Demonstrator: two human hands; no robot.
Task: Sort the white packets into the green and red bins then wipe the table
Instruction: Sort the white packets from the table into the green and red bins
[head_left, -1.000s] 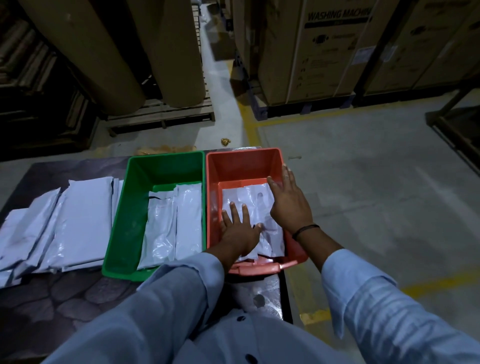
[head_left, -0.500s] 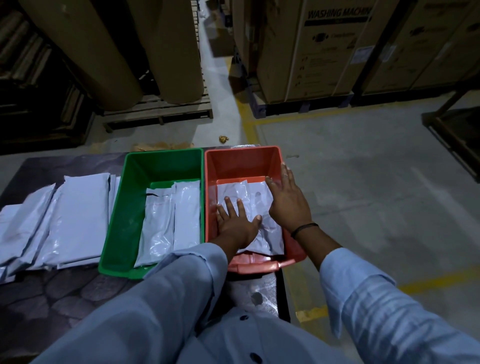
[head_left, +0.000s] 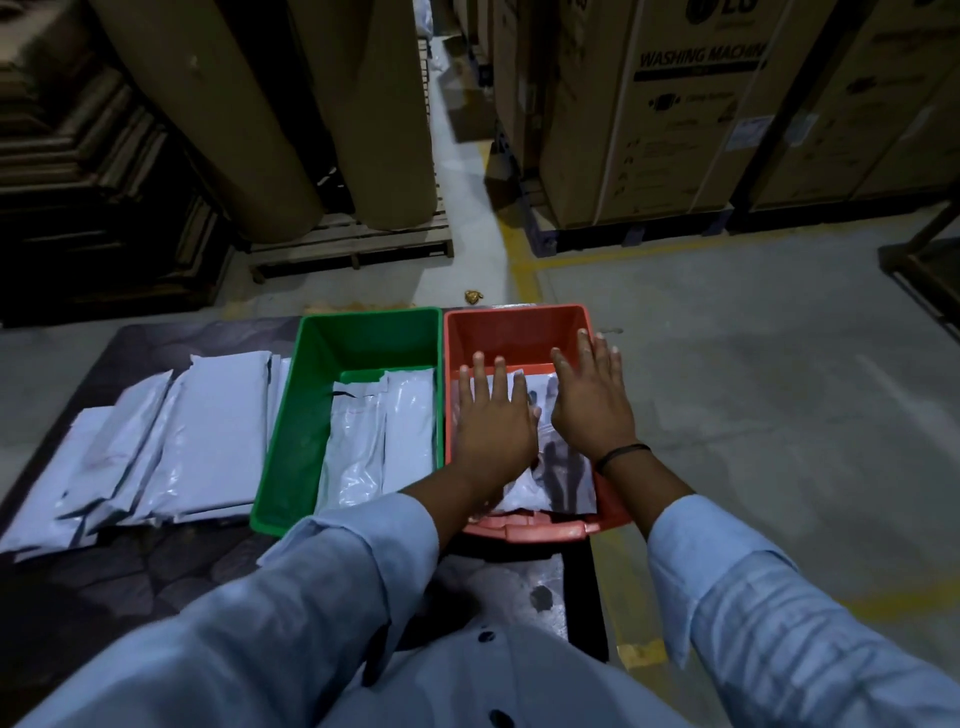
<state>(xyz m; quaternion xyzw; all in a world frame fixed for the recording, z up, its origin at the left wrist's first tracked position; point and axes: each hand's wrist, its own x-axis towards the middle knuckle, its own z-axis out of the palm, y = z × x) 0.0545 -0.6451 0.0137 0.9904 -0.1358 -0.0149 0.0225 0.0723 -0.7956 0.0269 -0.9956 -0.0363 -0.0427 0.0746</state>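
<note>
White packets (head_left: 540, 467) lie in the red bin (head_left: 514, 332), at 1 o'clock from our body, and we press them flat. Both hands are spread, palms down, gripping nothing: the left hand (head_left: 493, 421) covers the left half of the stack, the right hand (head_left: 592, 405) sits just beside it, its fingertips near the bin's far right corner. The green bin (head_left: 363, 332), touching the red bin on its 9 o'clock side, holds more packets (head_left: 382, 431). An unsorted pile (head_left: 171, 436) remains on the counter (head_left: 104, 587) at 10 o'clock.

Hazards from here, in our judgement:
- The red bin overhangs the counter's near right corner. Downward pressure there could tip it off.
- The packets appear slick. Withdrawing our hands quickly could drag the top one askew.

Wiping remains pending.
</note>
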